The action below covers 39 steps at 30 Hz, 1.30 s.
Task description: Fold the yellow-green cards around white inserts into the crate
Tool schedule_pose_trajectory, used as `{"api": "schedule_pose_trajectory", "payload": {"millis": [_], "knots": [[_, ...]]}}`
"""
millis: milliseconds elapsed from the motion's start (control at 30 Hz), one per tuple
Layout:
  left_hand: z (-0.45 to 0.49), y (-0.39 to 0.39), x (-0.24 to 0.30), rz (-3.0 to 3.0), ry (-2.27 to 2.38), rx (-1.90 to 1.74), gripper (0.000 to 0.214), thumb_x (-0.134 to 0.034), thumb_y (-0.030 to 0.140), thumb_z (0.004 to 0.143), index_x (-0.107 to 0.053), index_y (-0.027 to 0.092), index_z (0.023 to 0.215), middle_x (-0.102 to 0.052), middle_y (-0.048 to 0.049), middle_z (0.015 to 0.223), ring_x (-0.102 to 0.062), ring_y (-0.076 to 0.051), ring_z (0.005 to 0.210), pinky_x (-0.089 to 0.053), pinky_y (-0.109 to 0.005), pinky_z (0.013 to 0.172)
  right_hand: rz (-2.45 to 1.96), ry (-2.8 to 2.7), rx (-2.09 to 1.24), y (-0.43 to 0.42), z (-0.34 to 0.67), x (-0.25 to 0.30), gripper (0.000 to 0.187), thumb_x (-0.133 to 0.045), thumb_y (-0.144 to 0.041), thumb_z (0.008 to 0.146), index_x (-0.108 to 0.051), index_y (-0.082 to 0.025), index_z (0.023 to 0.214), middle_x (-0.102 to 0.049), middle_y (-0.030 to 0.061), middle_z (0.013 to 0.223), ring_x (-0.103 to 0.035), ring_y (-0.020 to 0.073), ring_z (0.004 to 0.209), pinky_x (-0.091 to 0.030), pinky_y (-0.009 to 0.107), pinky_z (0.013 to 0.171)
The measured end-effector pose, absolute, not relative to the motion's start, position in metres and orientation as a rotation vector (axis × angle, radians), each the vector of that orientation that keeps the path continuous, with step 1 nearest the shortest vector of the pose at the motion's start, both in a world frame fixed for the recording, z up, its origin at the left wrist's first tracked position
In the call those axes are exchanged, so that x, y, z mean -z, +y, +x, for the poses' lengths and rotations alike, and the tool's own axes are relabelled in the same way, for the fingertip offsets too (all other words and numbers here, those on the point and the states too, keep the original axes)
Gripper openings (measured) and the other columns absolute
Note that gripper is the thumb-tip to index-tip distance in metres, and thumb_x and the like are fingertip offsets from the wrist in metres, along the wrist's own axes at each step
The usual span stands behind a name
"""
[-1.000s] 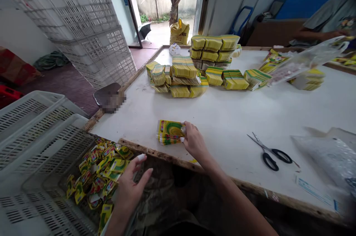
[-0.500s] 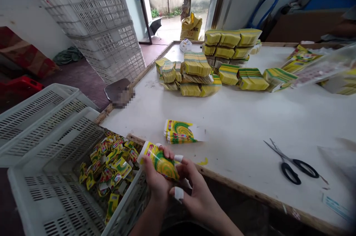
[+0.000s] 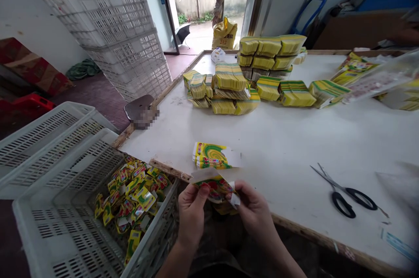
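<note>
Near the table's front edge, both hands grip a yellow, red and green printed packaging card (image 3: 212, 185), its pale edge turned upward. My left hand (image 3: 191, 212) pinches its left side, thumb on the front. The fingers of my right hand (image 3: 253, 206), with white tape on them, close on the card's right end. Just beyond my hands lies a small fanned stack of similar cards (image 3: 214, 156) on the white table (image 3: 281, 138). To the left, a grey-white plastic crate (image 3: 59, 230) contains many folded yellow card pieces (image 3: 134, 199).
Black-handled scissors (image 3: 343, 190) lie at the right. Bundled cards (image 3: 231, 77) are piled toward the back of the table, beside a plastic bag (image 3: 386, 77). Tall stacked crates (image 3: 108, 29) stand at the left. A dark seat (image 3: 139, 105), partly pixelated, touches the table's left side.
The card has turned in my hands, from its green-swirl face showing to a tilted, edge-up position. Both hands have shifted right, and my right hand has moved to the card's right end.
</note>
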<state>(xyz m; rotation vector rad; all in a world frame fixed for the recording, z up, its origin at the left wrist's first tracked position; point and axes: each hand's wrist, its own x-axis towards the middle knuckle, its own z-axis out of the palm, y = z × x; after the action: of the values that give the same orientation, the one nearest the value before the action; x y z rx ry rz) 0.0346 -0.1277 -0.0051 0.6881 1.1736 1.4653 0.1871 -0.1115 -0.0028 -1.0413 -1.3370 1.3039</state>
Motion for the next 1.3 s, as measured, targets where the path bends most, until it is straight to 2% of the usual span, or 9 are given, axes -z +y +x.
{"api": "schedule_pose_trajectory", "payload": {"millis": [100,167,233,333,467,600,700,1033,1300], "knots": [[0.009,-0.123,-0.014,0.832,1.023,-1.238,0.062,-0.075,0.067,0.057,-0.074,0.013,0.086,-0.075,-0.0120,0.083,-0.070,-0.030,0.084,-0.054,-0.042,0.084,-0.989,-1.649,-0.985,-0.108,0.207,-0.001,0.012,-0.055,-0.023,0.089,-0.065,-0.022,0.083,-0.060,0.0020,0.073,-0.057,0.0163,0.067,-0.047,0.025,0.058],[-0.004,-0.122,-0.030,0.967,0.929,-1.022,0.094,-0.054,0.088,0.054,-0.071,0.012,0.107,-0.072,-0.0184,0.105,-0.067,-0.036,0.098,-0.051,-0.047,0.090,-0.874,-1.945,-0.819,-0.106,0.219,-0.010,0.022,-0.049,-0.016,0.091,-0.069,-0.025,0.093,-0.063,0.0042,0.077,-0.058,0.0177,0.071,-0.048,0.027,0.061],[-0.006,-0.123,-0.040,1.184,0.961,-0.799,0.103,-0.056,0.087,0.051,-0.058,0.017,0.127,-0.063,-0.0167,0.124,-0.062,-0.036,0.108,-0.048,-0.046,0.095,-0.757,-2.197,-0.687,-0.106,0.224,-0.019,0.024,-0.049,-0.017,0.093,-0.070,-0.028,0.098,-0.066,0.0045,0.078,-0.058,0.0188,0.074,-0.049,0.030,0.064],[0.006,-0.129,-0.037,1.473,1.107,-0.509,0.095,-0.084,0.054,0.050,-0.048,0.025,0.133,-0.068,-0.0076,0.115,-0.065,-0.031,0.100,-0.050,-0.041,0.090,-0.641,-2.396,-0.586,-0.109,0.222,-0.026,0.014,-0.056,-0.026,0.093,-0.069,-0.027,0.099,-0.068,0.0036,0.080,-0.058,0.0202,0.079,-0.050,0.038,0.079],[0.022,-0.135,-0.020,1.478,1.406,-0.616,0.078,-0.075,0.028,0.064,-0.040,0.022,0.133,-0.069,-0.0057,0.108,-0.065,-0.026,0.096,-0.052,-0.035,0.084,-0.754,-2.184,-0.415,-0.118,0.212,-0.015,0.022,-0.051,-0.018,0.094,-0.066,-0.029,0.105,-0.067,0.0047,0.087,-0.060,0.0213,0.086,-0.049,0.042,0.088],[0.026,-0.136,-0.014,1.499,1.595,-0.820,0.074,-0.072,0.026,0.066,-0.037,0.019,0.131,-0.069,-0.0080,0.107,-0.065,-0.026,0.098,-0.052,-0.035,0.083,-0.920,-1.938,-0.375,-0.123,0.204,-0.002,0.038,-0.050,-0.005,0.087,-0.061,-0.027,0.116,-0.059,0.0064,0.095,-0.060,0.0188,0.086,-0.054,0.028,0.070],[0.026,-0.137,-0.013,1.565,1.619,-0.887,0.070,-0.072,0.029,0.067,-0.038,0.020,0.128,-0.070,-0.0063,0.100,-0.067,-0.024,0.089,-0.054,-0.034,0.077,-1.005,-1.850,-0.384,-0.119,0.201,-0.003,0.045,-0.052,-0.002,0.084,-0.056,-0.026,0.122,-0.053,0.0088,0.104,-0.060,0.0198,0.094,-0.055,0.029,0.076],[0.031,-0.144,0.001,1.590,1.636,-1.072,0.065,-0.069,0.031,0.075,-0.034,0.023,0.130,-0.067,-0.0084,0.105,-0.067,-0.025,0.097,-0.055,-0.035,0.080,-1.116,-1.579,-0.484,-0.117,0.183,0.002,0.020,-0.057,-0.006,0.080,-0.057,-0.022,0.070,-0.050,0.0020,0.079,-0.052,0.0154,0.068,-0.046,0.024,0.055],[0.039,-0.145,0.006,1.458,1.731,-1.115,0.072,-0.071,0.039,0.073,-0.034,0.019,0.131,-0.062,-0.0119,0.112,-0.062,-0.027,0.106,-0.052,-0.037,0.088,-1.046,-1.365,-0.837,-0.136,0.172,0.017,0.011,-0.060,-0.019,0.084,-0.060,-0.021,0.073,-0.053,0.0028,0.078,-0.053,0.0170,0.071,-0.046,0.028,0.062]]}}
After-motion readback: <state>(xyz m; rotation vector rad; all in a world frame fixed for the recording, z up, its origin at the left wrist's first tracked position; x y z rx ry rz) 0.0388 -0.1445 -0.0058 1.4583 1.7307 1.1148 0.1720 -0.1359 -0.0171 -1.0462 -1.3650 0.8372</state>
